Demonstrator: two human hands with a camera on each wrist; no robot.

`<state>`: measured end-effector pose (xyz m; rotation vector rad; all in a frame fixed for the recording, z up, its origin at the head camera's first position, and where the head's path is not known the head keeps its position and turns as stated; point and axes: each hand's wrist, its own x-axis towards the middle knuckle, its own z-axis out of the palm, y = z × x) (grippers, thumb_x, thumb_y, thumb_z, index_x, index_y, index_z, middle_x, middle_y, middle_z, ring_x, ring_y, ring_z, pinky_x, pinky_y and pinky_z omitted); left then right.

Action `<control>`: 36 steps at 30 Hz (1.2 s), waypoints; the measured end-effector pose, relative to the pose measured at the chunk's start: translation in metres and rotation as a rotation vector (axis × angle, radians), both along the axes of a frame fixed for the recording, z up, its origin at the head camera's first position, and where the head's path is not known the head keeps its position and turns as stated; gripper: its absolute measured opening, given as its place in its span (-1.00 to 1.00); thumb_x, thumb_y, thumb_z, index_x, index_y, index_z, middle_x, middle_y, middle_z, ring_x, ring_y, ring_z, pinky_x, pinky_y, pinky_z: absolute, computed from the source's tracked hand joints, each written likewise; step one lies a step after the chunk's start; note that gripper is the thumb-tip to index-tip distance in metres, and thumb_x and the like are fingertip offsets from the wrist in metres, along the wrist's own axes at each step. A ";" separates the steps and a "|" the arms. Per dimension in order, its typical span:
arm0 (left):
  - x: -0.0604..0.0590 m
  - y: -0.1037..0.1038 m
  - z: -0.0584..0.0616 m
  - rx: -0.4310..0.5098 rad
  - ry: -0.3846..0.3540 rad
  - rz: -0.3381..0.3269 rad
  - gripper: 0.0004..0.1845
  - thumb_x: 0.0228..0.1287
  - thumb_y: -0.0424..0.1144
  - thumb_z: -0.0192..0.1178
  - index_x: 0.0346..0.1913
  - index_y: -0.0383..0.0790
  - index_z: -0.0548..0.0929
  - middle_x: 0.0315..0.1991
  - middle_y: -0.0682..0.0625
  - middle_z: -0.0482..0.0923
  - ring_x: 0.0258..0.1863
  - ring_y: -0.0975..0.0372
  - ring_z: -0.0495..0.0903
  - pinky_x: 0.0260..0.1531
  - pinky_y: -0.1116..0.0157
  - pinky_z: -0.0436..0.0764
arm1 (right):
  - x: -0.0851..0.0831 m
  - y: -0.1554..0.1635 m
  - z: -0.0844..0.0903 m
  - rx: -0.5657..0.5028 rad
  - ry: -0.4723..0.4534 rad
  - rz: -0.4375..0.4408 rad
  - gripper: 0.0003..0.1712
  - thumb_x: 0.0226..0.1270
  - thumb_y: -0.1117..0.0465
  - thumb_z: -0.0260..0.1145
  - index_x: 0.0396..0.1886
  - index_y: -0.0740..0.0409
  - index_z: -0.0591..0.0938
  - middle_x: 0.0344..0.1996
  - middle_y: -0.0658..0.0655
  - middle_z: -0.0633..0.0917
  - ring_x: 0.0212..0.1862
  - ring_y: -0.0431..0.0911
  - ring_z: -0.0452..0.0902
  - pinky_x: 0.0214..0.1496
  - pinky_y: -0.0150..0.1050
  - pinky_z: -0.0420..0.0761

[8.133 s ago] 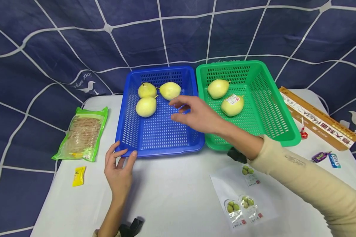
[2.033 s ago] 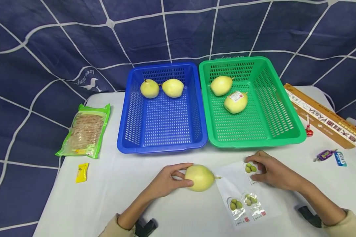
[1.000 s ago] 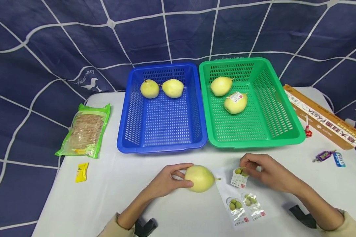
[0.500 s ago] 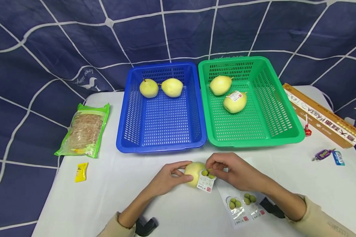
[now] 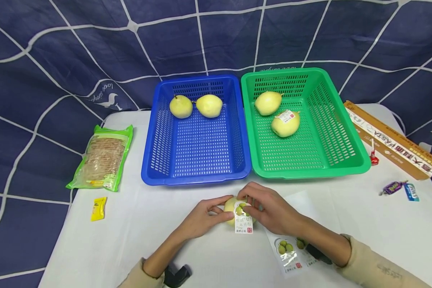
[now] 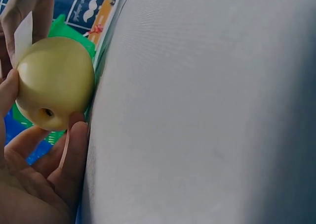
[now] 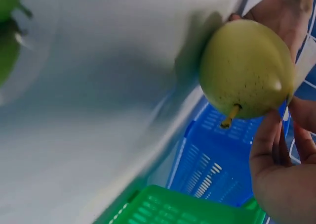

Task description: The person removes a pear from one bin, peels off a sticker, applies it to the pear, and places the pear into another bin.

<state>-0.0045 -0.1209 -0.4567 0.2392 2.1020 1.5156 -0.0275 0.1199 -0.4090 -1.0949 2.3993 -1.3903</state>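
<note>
- While the left hand [image 5: 201, 220] curls round a smooth, speckled pear [image 5: 229, 205], the right hand [image 5: 273, 208] pinches a thin, flat label [image 5: 243, 225] over its top.
- Partly under the right forearm [image 5: 322, 232] lies a thin, glossy sheet [image 5: 304, 201] with printed stickers [image 5: 285, 248].
- Beyond the gripped pear stand two slotted plastic baskets: a blue basket [image 5: 198, 181] with two plump pears [image 5: 209, 106], and a green basket [image 5: 309, 174] with two more.

Head view evenly bright; wrist views dimmer.
</note>
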 end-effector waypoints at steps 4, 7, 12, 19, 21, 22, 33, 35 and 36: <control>0.000 0.000 0.001 -0.003 0.001 0.001 -0.43 0.30 0.01 0.31 0.34 -0.03 0.52 -0.23 0.08 0.73 -0.24 0.27 0.68 -0.18 0.27 0.57 | 0.005 0.002 -0.002 0.048 0.010 -0.018 -0.73 0.20 0.42 0.42 -0.24 0.01 0.59 -0.14 -0.14 0.56 -0.15 -0.22 0.48 -0.19 -0.33 0.62; 0.000 0.000 0.002 -0.001 -0.001 0.003 -0.42 0.31 0.02 0.30 0.34 -0.06 0.52 -0.21 0.06 0.73 -0.22 0.26 0.68 -0.16 0.26 0.58 | 0.008 0.005 -0.003 0.120 0.004 -0.017 -0.72 0.18 0.28 0.50 -0.18 -0.02 0.60 0.01 -0.09 0.58 0.05 -0.16 0.48 0.07 -0.20 0.60; 0.001 0.001 0.006 -0.003 0.000 0.000 -0.40 0.31 0.03 0.29 0.35 -0.11 0.50 -0.19 0.03 0.72 -0.20 0.24 0.67 -0.18 0.26 0.59 | 0.009 0.013 -0.008 0.174 -0.026 -0.016 -0.53 0.17 0.16 0.52 0.06 -0.01 0.57 0.18 0.03 0.56 0.20 -0.10 0.45 0.22 -0.08 0.54; 0.010 0.011 0.014 -0.148 0.082 -0.060 -0.14 0.17 0.18 0.37 0.44 -0.14 0.34 0.12 0.07 0.52 -0.06 0.27 0.55 -0.13 0.33 0.64 | 0.009 0.018 -0.019 0.086 -0.073 0.028 -0.45 0.26 0.12 0.46 0.23 0.00 0.51 0.15 -0.10 0.55 0.07 -0.21 0.50 0.14 -0.25 0.58; 0.014 0.015 0.016 -0.221 0.144 -0.082 -0.08 0.15 0.27 0.33 0.45 -0.16 0.30 0.15 0.07 0.49 -0.03 0.30 0.51 -0.09 0.32 0.61 | 0.009 0.019 -0.020 0.071 -0.074 0.030 -0.45 0.28 0.10 0.44 0.23 0.00 0.51 0.15 -0.08 0.55 0.10 -0.19 0.50 0.16 -0.25 0.57; 0.015 0.017 0.017 -0.246 0.170 -0.084 -0.07 0.15 0.29 0.32 0.45 -0.17 0.30 0.15 0.07 0.49 -0.05 0.29 0.50 -0.09 0.31 0.60 | 0.009 0.019 -0.020 0.064 -0.073 0.032 -0.46 0.28 0.09 0.44 0.23 0.01 0.51 0.15 -0.07 0.56 0.12 -0.18 0.50 0.18 -0.23 0.56; 0.015 0.018 0.019 -0.271 0.223 -0.078 -0.14 0.17 0.18 0.36 0.41 -0.23 0.34 -0.03 0.11 0.52 -0.23 0.29 0.48 -0.28 0.39 0.56 | 0.003 0.013 -0.022 -0.086 -0.343 -0.017 -0.74 0.45 0.22 0.27 0.08 0.11 0.61 0.07 0.10 0.62 0.10 0.02 0.56 -0.05 -0.22 0.69; 0.014 0.018 0.019 -0.269 0.215 -0.076 -0.13 0.16 0.17 0.38 0.41 -0.23 0.34 -0.03 0.11 0.52 -0.25 0.29 0.48 -0.30 0.39 0.57 | 0.002 0.013 -0.022 -0.112 -0.399 -0.002 -0.73 0.45 0.25 0.25 0.10 0.14 0.60 0.03 0.08 0.63 0.07 0.03 0.57 -0.09 -0.23 0.71; 0.014 0.018 0.019 -0.269 0.213 -0.072 -0.12 0.15 0.17 0.39 0.41 -0.23 0.33 -0.02 0.11 0.52 -0.25 0.29 0.49 -0.30 0.40 0.58 | 0.001 0.014 -0.022 -0.112 -0.417 0.000 -0.72 0.46 0.26 0.25 0.11 0.14 0.59 0.03 0.08 0.63 0.07 0.03 0.57 -0.08 -0.23 0.70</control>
